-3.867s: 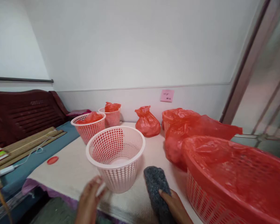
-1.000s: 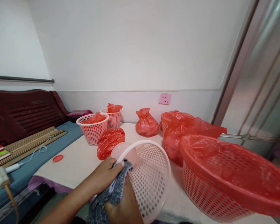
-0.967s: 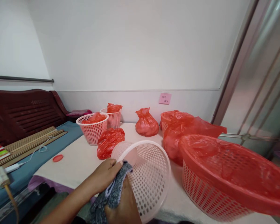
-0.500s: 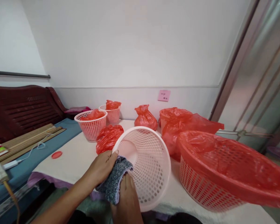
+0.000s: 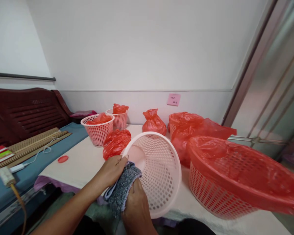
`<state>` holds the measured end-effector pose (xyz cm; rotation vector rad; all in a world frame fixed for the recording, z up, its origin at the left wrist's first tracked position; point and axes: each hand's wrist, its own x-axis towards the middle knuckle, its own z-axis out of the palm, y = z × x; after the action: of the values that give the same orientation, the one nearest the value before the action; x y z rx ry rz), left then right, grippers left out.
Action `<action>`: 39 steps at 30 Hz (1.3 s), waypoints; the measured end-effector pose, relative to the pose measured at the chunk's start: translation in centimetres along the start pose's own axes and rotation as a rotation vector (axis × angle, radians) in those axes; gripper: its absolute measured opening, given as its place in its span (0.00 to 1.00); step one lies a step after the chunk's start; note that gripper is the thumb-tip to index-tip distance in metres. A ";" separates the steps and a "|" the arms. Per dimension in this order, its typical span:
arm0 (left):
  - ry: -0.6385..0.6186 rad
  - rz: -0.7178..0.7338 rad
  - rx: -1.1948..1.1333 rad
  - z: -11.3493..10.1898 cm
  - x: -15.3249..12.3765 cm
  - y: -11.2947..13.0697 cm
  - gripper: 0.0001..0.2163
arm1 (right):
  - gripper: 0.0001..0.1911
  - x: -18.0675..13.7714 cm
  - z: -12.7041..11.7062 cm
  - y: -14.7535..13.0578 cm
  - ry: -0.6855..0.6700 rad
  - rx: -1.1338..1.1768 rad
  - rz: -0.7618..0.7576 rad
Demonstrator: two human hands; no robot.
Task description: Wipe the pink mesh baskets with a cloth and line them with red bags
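Apparent wiping step: left hand (image 5: 114, 169) grips white basket (image 5: 159, 173) at left rim; right hand (image 5: 138, 204) clutches grey cloth (image 5: 123, 187); next stroke needs steady hold

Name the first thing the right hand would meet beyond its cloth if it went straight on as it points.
Beyond the grey cloth, the right hand would probably meet the inside of the tilted white perforated basket; depth is unclear, so I cannot tell exactly where.
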<state>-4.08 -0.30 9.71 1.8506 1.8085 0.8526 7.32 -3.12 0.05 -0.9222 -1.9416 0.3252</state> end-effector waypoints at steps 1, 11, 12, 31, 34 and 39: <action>-0.003 -0.010 -0.003 -0.1 0.0 -0.2 0.20 | 0.23 -0.2 -0.2 0.2 -0.020 -0.059 -0.023; 0.010 -0.063 -0.061 -1.1 1.5 -3.1 0.20 | 0.12 -2.4 -0.9 0.9 -0.082 -0.307 -0.157; 0.011 -0.071 -0.070 -1.3 1.7 -3.7 0.21 | 0.10 -3.0 -0.9 1.3 -0.086 -0.348 -0.181; 0.093 -0.137 -0.261 -0.8 2.2 -6.0 0.15 | 0.08 -3.8 -4.7 8.8 -0.101 -0.459 -0.304; 0.111 -0.174 -0.349 2.5 0.1 -6.2 0.16 | 0.08 -4.2 -2.3 6.9 -0.031 -0.396 -0.256; 0.085 -0.251 -0.556 5.6 -3.2 -7.1 0.14 | 0.04 -4.9 -0.4 6.2 0.015 -0.429 -0.302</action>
<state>-5.43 -2.27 0.38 1.2294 1.5906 1.1989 11.99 -2.45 -6.36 -0.8733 -2.1408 -0.2842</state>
